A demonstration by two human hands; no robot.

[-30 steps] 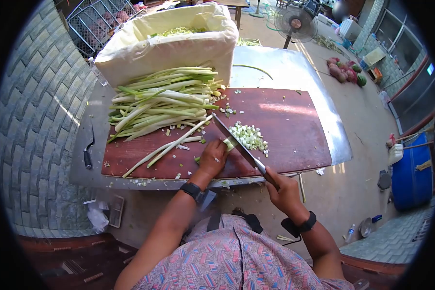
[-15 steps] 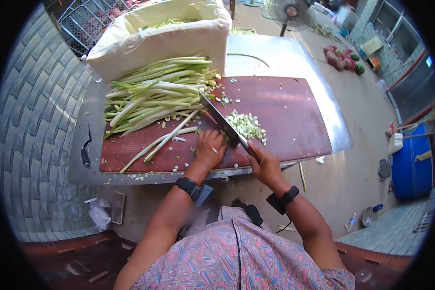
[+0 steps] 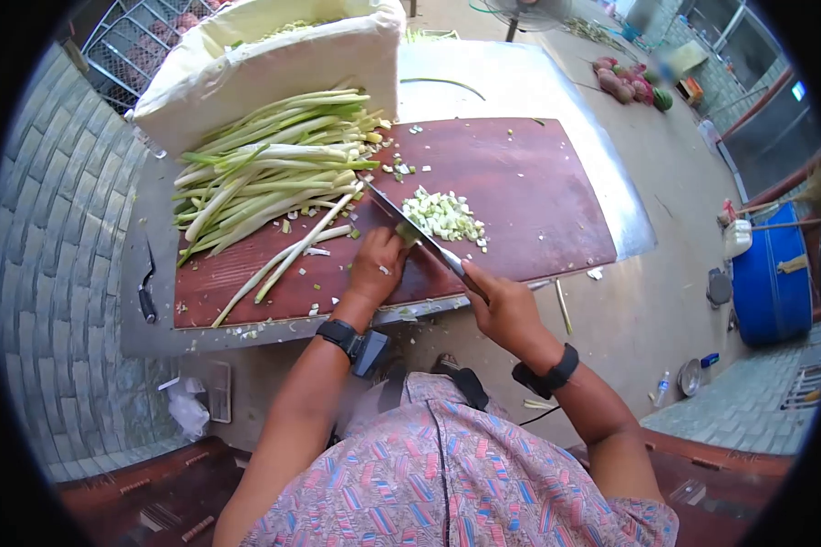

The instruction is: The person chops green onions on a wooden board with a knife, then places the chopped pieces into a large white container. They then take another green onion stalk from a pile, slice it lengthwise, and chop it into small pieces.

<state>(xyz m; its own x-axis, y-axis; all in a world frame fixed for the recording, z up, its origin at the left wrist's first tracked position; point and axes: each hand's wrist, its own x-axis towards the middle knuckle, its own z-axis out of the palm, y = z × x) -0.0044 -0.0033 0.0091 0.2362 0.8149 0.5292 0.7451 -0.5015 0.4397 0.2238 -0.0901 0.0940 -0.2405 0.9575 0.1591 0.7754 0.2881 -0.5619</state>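
Note:
My right hand (image 3: 504, 310) is wrapped round the handle of a kitchen knife (image 3: 390, 208), its broad blade slanting across the cutting board (image 3: 538, 201). Curled fingers of my left hand (image 3: 377, 264) press down beside the blade, on a short bit of green onion mostly hidden by fingers and knife. Just past the blade lies a heap of chopped green onion (image 3: 442, 216). A large pile of whole green onions (image 3: 265, 178) covers the board's left part. Two loose stalks (image 3: 287, 257) lie between that pile and my left hand.
A cloth-lined container (image 3: 274, 82) with chopped greens inside stands behind the pile. A small knife (image 3: 147, 292) lies on the metal table (image 3: 483, 73) left of the board. A brick wall (image 3: 64, 246) rises on the left. To the right, a blue barrel (image 3: 771, 283) stands on the floor.
The whole view has shifted, so the board and table appear higher and slightly left. The knife stays beside my left fingers, and both hands keep their grip.

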